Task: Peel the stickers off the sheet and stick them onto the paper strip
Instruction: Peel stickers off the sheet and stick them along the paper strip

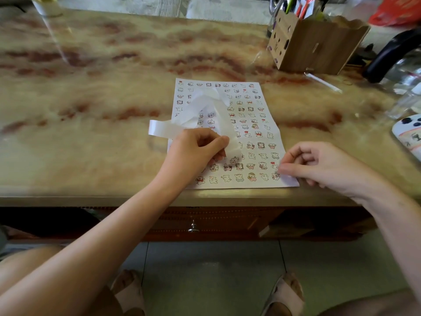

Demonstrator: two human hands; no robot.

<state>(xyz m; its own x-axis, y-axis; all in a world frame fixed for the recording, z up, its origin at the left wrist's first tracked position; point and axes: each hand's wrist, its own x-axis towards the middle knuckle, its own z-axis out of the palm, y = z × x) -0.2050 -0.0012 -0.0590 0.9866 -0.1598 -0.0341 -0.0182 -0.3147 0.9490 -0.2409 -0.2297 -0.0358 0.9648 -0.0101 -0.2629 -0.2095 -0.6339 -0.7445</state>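
A big shiny desk [91,99] fills the top part of the view. It looks like stone, tan with red wavy marks. Below it is a grey tiled floor [205,270], with two feet in pale slippers.

The sticker sheet [252,137] lies flat at the near edge of the desk, a bit right of the middle. It has rows of little cartoon animals, too small to make out well. A brown wooden box [319,51] full of pens stands far back on the right. Beside it is a black curved thing [391,53], cut off by the edge.

The white paper strip [159,130] loops and curls over the left part of the sheet. The left hand [193,151] pinches its near end, and one sticker [234,159] shows on that end.

The right hand [312,163] has curled fingers. Its thumb and first finger pinch at the sheet's near right edge. Whether they have a sticker is hard to tell.

A small metal knob [193,226] sits on the drawer under the desk.
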